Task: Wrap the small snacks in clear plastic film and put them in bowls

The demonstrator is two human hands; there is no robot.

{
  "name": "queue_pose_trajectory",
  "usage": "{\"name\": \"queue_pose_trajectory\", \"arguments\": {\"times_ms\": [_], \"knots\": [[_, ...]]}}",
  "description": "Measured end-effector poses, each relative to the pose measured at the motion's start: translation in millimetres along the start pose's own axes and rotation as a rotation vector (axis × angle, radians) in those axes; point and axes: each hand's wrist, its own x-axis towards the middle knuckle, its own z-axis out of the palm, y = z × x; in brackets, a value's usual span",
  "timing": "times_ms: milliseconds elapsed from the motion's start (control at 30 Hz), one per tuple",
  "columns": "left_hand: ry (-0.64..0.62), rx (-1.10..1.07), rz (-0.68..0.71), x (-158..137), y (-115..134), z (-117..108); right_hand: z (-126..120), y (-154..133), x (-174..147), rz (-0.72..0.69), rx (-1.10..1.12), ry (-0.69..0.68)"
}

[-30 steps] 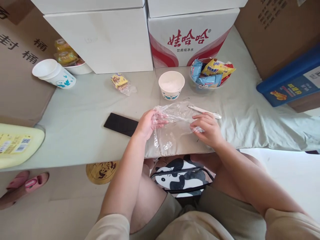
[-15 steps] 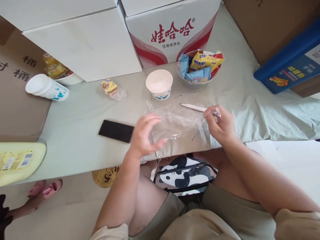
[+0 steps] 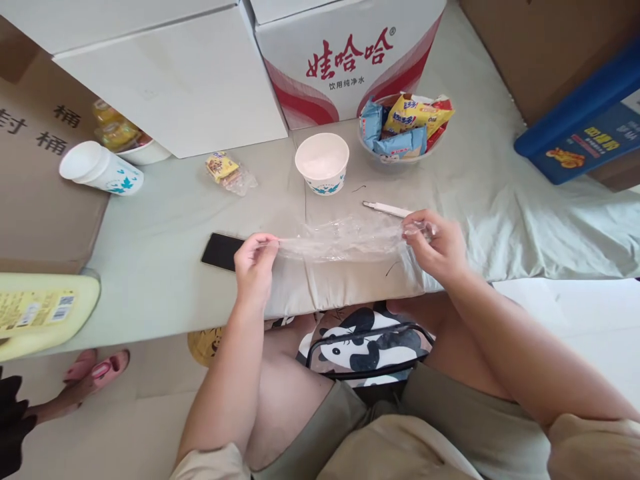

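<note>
A clear plastic bag point(image 3: 345, 239) is stretched sideways just above the cloth-covered table. My left hand point(image 3: 255, 263) pinches its left end between thumb and fingers, partly over the black phone point(image 3: 219, 251). At the other end, my right hand point(image 3: 436, 245) is closed on the bunched plastic. Beyond the right fingers lies a white pen-like utility knife point(image 3: 385, 209), its near end hidden by the hand. A white paper bowl point(image 3: 323, 163) with a blue leaf pattern stands behind the bag; its inside looks white.
A clear bowl of wrapped snacks point(image 3: 407, 133) stands by the white and red carton point(image 3: 350, 67). Left are a small snack pack point(image 3: 230, 173), stacked paper cups point(image 3: 103, 169) and a yellow bottle point(image 3: 47, 313). A blue box point(image 3: 580, 127) is at right. A person's pink slippers point(image 3: 103, 370) show below.
My left hand, open half a second ago, has moved left and closed on the bag's end. The bag is now pulled into a narrow strip. My right hand keeps its grip.
</note>
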Motion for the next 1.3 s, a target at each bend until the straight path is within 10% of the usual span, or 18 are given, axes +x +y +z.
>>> {"name": "queue_pose_trajectory", "arguments": {"times_ms": [200, 467, 700, 900, 1300], "knots": [[-0.066, -0.024, -0.041, -1.3, 12.6, 5.2, 9.0, -2.7, 3.4, 0.117, 0.108, -0.036], [-0.684, 0.162, -0.194, -2.7, 23.1, -0.3, 11.2, 0.2, 5.9, 0.059, 0.006, -0.282], [-0.336, -0.039, -0.271, 3.1, 16.7, 6.3, 8.2, 1.1, 6.1, 0.174, 0.041, -0.087], [-0.585, -0.182, -0.429, -0.4, 24.6, 11.1, 7.5, 8.2, 11.2, 0.271, 0.114, 0.017], [-0.411, -0.039, -0.512, 2.3, 35.6, 18.8, -0.1, 11.9, 11.8, 0.283, -0.067, -0.065]]}}
